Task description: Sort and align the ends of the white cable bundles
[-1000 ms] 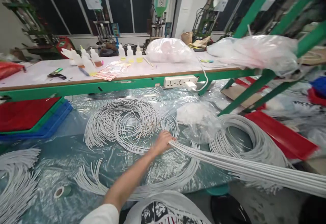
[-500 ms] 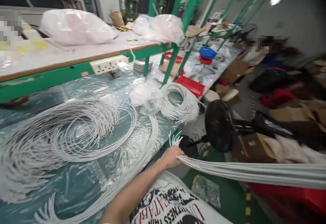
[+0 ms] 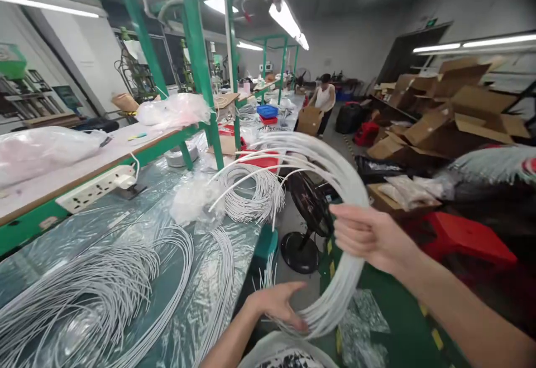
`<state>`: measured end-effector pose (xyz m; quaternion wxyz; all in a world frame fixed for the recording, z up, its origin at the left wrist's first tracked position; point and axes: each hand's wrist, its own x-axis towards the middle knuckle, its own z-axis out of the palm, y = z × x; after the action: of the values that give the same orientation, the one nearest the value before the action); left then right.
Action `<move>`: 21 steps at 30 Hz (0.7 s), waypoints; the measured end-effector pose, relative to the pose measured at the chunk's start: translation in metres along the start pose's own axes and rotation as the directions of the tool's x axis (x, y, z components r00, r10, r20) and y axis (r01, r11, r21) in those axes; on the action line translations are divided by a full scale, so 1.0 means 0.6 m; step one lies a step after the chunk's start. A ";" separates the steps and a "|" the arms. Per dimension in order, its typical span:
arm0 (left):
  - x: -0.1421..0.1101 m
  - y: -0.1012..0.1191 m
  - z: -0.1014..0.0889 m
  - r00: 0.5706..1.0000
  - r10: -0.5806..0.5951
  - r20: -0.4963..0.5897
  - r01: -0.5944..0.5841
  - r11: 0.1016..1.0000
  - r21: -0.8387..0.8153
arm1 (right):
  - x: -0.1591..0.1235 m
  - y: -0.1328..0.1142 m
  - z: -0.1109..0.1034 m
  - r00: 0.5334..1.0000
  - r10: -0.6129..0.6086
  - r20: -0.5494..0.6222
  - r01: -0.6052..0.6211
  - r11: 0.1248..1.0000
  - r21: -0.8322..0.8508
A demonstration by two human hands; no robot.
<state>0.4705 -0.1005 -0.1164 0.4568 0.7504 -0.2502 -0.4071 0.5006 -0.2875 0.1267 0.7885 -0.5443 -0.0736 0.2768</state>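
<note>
A bundle of thin white cables arcs in a wide curve in front of me, off the table. My right hand is closed round the bundle at the right side of the curve. My left hand holds the lower part near one end, its thumb stretched away and its fingers against the cables. Loose cable ends stick up behind the left hand. The other ends fan out to the left above the table. How far the left fingers wrap is partly hidden.
White cable coils lie on the plastic-covered table, with another coil farther back. A clear plastic bag and a red tray are near it. A black fan stands beside the table; a red stool is at right.
The view has swung up and right. The bundle, stretched straight to the right before, is now bent into a curve. My right hand has come into view gripping it.
</note>
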 end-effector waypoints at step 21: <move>0.025 0.170 0.101 0.779 -0.069 -0.624 -0.274 0.857 -0.436 | -0.017 0.172 0.002 0.904 -0.008 -0.428 0.118 0.966 0.231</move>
<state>0.4273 -0.1878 -0.0467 0.7150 0.6798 -0.0132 -0.1624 0.4548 -0.2654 0.0363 0.8567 -0.4843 0.1173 0.1335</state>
